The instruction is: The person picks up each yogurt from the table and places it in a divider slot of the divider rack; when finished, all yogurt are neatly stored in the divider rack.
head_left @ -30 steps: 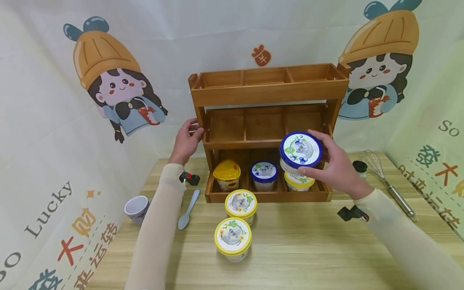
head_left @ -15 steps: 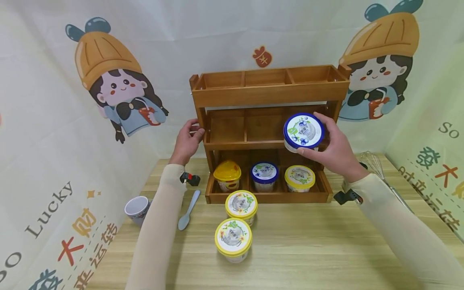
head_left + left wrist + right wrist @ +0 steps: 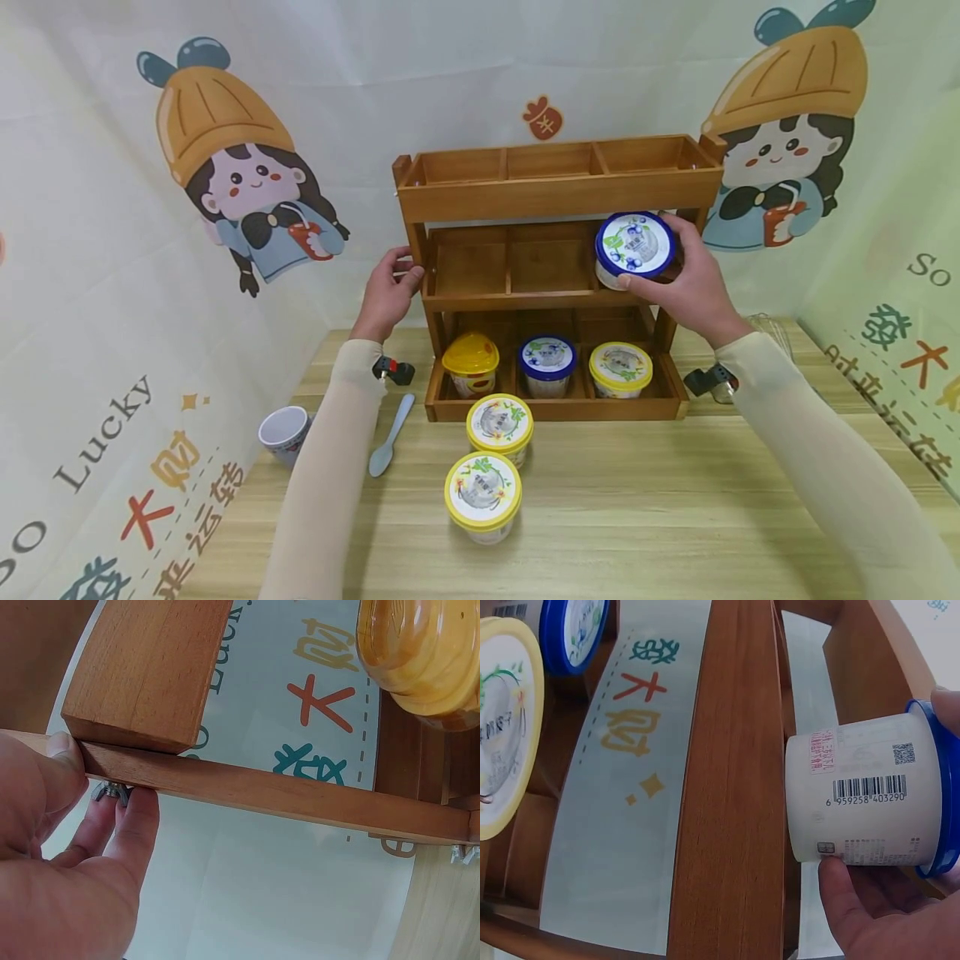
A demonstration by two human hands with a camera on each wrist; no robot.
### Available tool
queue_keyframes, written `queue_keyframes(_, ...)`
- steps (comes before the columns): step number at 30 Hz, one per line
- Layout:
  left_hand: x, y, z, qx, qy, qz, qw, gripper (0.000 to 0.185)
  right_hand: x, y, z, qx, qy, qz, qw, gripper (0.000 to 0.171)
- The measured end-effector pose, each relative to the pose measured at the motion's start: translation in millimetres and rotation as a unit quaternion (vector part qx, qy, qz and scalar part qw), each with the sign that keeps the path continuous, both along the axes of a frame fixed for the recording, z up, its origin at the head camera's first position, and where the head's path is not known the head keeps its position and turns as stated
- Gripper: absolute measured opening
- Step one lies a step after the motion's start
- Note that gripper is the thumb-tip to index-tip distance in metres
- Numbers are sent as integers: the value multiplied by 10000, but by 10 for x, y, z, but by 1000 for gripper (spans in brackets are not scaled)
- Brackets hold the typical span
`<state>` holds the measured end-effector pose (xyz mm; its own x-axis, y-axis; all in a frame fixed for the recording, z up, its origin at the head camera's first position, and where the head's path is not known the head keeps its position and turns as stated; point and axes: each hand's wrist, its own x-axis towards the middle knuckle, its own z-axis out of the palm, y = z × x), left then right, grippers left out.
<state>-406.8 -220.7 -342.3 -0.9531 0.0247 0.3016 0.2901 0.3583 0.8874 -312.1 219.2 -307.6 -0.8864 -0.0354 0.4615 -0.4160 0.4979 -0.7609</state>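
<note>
My right hand (image 3: 693, 279) grips a blue-lidded tub (image 3: 636, 243) with a blueberry print by its lid and side. The tub overlaps the right compartment of the middle tier of the wooden rack (image 3: 555, 190). Its white wall with a barcode (image 3: 870, 791) shows in the right wrist view, base close to the tier's front board. My left hand (image 3: 387, 292) pinches the rack's left post (image 3: 247, 789), thumb on one side, fingers on the other beside a wing nut (image 3: 112, 791). On the bottom tier sit a yellow domed tub (image 3: 471, 364), another blue-lidded tub (image 3: 547, 364) and a yellow-lidded tub (image 3: 621, 368).
Two more yellow-lidded tubs (image 3: 483, 493) stand on the wooden table (image 3: 615, 500) before the rack. To the left are a pale blue spoon (image 3: 391, 435) and a small cup (image 3: 283, 432). Partly behind the right arm lies a whisk (image 3: 772, 333). A printed cloth (image 3: 450, 75) hangs behind.
My right hand has raised the blue-lidded tub from in front of the bottom tier up to the middle tier's right side. The left hand has stayed on the post.
</note>
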Motion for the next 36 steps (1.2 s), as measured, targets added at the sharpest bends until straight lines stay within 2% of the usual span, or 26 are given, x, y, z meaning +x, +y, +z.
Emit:
queue_keyframes(7,3,17,10,-3,-46,34,10000,47,-171,24,0,-25,-35,-123,9999,103)
queue_keyframes(15,5,21,1,-18,-113,69,9999,47,-240,55,-89,402,-269,-415,9980,107)
queue_keyframes(26,5,4,16,11,-82,103,9999,46,-169,68,-97,887,-293,-557,9941,109)
queue_keyframes(32,12,4,11,-3,-172,101,9998,47,-141,85,-102,803,-337,-523,9948,108)
queue_keyframes(36,9,11,12,15,-176,71,9998,47,-87,132,-114,525,-250,-336,9977,107)
